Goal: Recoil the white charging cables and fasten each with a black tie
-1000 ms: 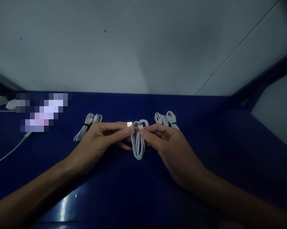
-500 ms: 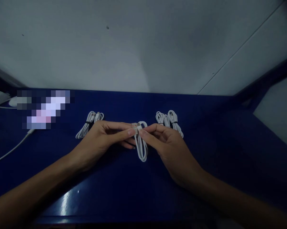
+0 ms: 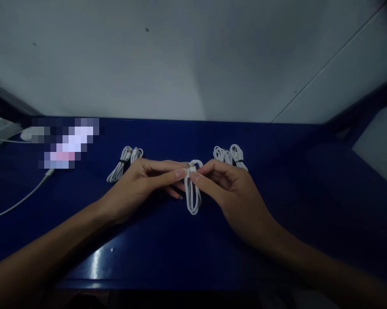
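A coiled white cable [image 3: 192,199] hangs between my two hands, its connector ends at the top. My left hand [image 3: 151,176] pinches it from the left, thumb on one connector and the other fingers behind. From the right, my right hand [image 3: 224,182] grips the other connector between thumb and index finger. Behind my left hand lie tied white cables [image 3: 118,169] on the blue table [image 3: 167,253]. More coiled white cables [image 3: 237,155] lie behind my right hand, partly hidden by it.
At the left, a blurred-out lit device [image 3: 73,143] has a white cord [image 3: 26,197] plugged into it. A white object [image 3: 26,134] with a cord lies beyond it. A grey wall [image 3: 180,64] rises behind the table.
The view has shifted slightly, so the table things appear a little further right and up. Both hands still hold the cable; its connectors are closer together between my thumbs.
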The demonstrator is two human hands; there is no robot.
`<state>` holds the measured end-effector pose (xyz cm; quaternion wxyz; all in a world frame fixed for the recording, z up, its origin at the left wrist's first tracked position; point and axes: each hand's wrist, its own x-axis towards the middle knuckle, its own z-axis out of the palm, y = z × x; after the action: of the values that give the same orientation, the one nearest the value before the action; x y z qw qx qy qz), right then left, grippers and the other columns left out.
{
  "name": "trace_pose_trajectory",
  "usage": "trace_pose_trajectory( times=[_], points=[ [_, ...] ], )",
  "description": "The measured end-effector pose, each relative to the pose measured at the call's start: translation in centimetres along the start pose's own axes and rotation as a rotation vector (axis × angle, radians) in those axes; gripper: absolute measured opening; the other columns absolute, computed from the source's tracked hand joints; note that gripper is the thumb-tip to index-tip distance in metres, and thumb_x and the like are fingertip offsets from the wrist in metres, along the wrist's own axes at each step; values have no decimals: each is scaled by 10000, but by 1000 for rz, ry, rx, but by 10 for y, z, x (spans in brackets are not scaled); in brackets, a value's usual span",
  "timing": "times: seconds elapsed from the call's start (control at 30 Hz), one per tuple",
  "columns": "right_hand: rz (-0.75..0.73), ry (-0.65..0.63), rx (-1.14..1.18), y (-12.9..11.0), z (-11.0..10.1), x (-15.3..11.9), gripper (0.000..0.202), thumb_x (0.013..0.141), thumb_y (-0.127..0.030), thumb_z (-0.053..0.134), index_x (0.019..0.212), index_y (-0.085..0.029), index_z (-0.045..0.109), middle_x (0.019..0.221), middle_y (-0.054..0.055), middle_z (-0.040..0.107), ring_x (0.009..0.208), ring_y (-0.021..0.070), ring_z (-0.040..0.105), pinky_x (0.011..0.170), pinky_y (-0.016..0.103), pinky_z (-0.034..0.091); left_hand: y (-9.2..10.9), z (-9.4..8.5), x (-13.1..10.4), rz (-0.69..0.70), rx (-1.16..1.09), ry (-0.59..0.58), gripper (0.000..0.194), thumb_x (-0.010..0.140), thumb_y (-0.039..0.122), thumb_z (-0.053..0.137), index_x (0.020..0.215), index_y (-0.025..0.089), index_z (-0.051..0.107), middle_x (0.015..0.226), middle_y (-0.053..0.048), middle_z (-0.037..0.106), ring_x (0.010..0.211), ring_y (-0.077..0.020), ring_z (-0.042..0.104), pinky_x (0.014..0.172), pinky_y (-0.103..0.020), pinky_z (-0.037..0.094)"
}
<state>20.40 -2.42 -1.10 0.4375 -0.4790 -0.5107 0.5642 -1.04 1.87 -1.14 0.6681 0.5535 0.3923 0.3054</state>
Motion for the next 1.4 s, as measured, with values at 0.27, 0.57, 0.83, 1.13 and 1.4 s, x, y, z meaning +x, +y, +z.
trace_pose_trajectory(
  times=[0.27,0.57,0.83,1.13,1.4],
  points=[
    [27,-12,41,3,0,0,204,1036,-376,777,875,-250,782,834,-4,762,757,138,702,699,261,587,0,1,-1,16,8,0,178,1022,279,799,1171,275,895,1344,-98,814,946,-170,809,771,-224,667],
    [52,-39,106,5,-2,1,262,1021,-424,796,844,-232,770,834,3,739,771,137,678,716,261,570,2,2,-2,34,30,-12,204,1000,254,824,1193,273,888,1291,-89,835,965,-174,812,794,-223,665],
    [55,-9,86,5,0,0,271,1028,-386,776,819,-216,742,786,0,700,746,147,656,686,281,541,2,3,-1,-1,-26,-14,192,1012,255,808,1185,248,889,1163,-101,861,915,-168,807,791,-231,660],
    [67,-1,68,1,-1,0,267,1026,-392,778,812,-235,751,816,9,732,787,162,684,713,297,566,0,3,-2,-17,-35,-19,214,1034,252,767,1215,240,881,1250,-116,840,965,-189,801,833,-263,659],
    [49,2,100,1,-2,-1,242,1016,-385,802,814,-253,782,819,-5,748,785,146,708,720,270,591,1,4,-2,-29,-69,-27,199,1039,253,769,1200,251,886,1227,-99,843,944,-165,788,811,-232,651]
  ],
)
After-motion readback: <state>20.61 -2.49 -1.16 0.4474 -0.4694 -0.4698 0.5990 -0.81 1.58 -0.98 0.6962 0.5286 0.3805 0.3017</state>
